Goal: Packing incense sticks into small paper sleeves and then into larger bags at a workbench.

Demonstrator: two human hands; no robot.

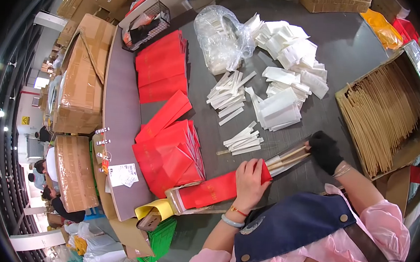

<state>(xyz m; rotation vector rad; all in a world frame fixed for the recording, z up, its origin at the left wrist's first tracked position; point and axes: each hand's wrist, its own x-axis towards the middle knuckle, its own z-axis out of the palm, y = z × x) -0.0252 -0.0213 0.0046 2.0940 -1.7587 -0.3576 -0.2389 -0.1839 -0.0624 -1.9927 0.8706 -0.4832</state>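
My left hand, bare with a bracelet at the wrist, presses over the open end of a long red paper sleeve. Its fingers close around the sleeve's edge. In a black fingerless glove, my right hand grips the far ends of a few thin tan sticks. The sticks lead into the sleeve's mouth, and a clear film lies along them. Under the sleeve's left end a narrow tan tray or board shows. How far the sticks reach inside is hidden.
A carton of many tan sticks stands at the right. White paper slips and a clear plastic bag lie mid-table. Red sleeves are stacked left, near a wire basket. A yellow roll sits at the table's left edge.
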